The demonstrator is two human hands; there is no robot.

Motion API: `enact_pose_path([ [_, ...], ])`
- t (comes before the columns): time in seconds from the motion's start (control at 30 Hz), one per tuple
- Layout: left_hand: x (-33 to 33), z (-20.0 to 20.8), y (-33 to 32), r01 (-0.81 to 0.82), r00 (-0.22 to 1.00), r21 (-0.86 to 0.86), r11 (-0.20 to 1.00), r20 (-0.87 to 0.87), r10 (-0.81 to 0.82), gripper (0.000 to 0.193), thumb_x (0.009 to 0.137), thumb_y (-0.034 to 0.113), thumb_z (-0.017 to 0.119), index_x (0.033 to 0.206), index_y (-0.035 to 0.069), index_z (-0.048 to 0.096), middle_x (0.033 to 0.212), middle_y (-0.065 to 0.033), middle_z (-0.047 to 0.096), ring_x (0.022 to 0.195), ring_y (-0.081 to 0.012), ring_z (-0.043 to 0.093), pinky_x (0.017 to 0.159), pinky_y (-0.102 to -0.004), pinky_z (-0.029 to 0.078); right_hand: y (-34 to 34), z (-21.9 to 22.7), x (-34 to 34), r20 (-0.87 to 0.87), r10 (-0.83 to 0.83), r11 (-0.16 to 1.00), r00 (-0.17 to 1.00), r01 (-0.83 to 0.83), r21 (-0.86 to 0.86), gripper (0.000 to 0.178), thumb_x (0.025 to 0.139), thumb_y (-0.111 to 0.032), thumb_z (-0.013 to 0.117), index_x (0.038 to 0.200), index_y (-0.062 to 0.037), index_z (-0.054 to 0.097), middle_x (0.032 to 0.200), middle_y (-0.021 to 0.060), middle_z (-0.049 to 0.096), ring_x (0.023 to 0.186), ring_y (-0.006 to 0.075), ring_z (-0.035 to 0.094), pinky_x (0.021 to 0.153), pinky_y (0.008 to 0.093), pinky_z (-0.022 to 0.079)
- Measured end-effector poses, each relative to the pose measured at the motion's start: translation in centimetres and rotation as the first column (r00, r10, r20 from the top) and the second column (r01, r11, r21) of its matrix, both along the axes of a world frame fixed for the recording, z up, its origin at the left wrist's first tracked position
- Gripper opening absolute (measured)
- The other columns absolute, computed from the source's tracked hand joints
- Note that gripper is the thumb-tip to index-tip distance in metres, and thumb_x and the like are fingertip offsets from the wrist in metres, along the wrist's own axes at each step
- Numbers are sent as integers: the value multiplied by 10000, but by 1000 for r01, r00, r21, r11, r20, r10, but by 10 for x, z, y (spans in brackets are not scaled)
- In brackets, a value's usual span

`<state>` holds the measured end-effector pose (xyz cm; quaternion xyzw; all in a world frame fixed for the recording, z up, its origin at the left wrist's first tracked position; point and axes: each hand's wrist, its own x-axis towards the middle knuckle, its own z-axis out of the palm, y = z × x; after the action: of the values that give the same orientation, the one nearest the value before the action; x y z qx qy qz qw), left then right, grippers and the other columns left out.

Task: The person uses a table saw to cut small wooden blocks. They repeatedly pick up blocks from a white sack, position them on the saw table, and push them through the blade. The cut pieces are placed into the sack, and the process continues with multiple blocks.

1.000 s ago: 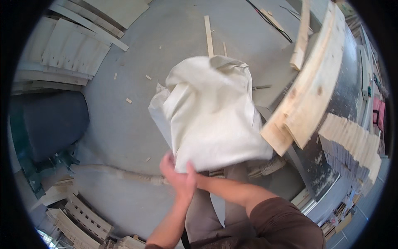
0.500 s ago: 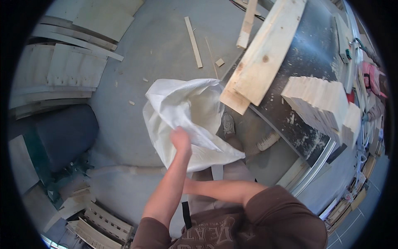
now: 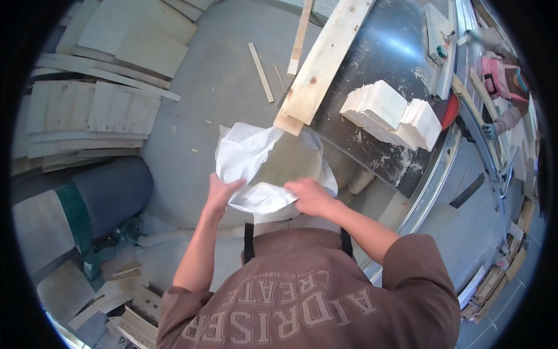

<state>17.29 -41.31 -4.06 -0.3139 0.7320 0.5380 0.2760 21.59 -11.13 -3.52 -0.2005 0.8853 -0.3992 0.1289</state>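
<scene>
your left hand (image 3: 220, 195) and right hand (image 3: 311, 196) each pinch the rim of the white sack (image 3: 256, 163) at the centre of the frame, fingers closed on the cloth, holding its mouth open just below the overhanging end of the long plank (image 3: 322, 61). the stacked wood blocks (image 3: 389, 113) sit on the dark desk (image 3: 389, 46) at the upper right. if either pinch slackens, the thin rim could slip and the mouth fold shut; the plank end could also snag the cloth.
</scene>
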Motion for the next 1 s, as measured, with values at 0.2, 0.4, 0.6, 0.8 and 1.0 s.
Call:
enact_pose_path([
  [0.2,-19,57,2,519,489,-832,194,103,-866,714,743,165,868,1358,-1,545,1460,-252,524,1166,-489,667,955,-537,584,-73,75,30,-20,523,843,852,-520,-139,185,835,-115,707,968,10,682,790,196,737,775,432,751,685,521,597],
  [0.4,-69,10,-14,401,729,-776,487,-53,-683,173,921,116,613,948,-42,679,925,-213,718,916,-445,716,860,-527,564,-35,100,7,-88,364,907,927,-375,-193,278,817,-189,762,998,6,679,864,180,724,845,398,743,752,497,595],
  [0.6,-87,-26,-15,99,942,-392,915,-260,-213,293,951,116,536,1140,-75,655,1019,-269,720,975,-340,705,898,-458,536,180,146,-59,-326,-553,636,767,641,429,1147,739,-402,970,1647,-32,375,1631,262,372,1516,427,380,1257,519,379],
  [0.8,-87,2,26,302,850,-594,746,-187,-493,419,925,242,678,1223,-50,643,1105,-268,746,1044,-400,734,939,-485,556,298,127,-72,-187,-558,592,809,545,593,1337,637,-342,1000,1696,-44,241,1608,243,437,1523,421,403,1275,513,329],
  [1.0,-83,35,45,388,759,-680,622,-147,-634,519,868,393,835,1096,-43,670,1086,-268,760,1034,-429,749,893,-520,571,299,122,-73,-154,-574,660,804,566,494,1051,668,-231,909,1574,-17,422,1448,230,572,1344,419,572,1159,467,478],
])
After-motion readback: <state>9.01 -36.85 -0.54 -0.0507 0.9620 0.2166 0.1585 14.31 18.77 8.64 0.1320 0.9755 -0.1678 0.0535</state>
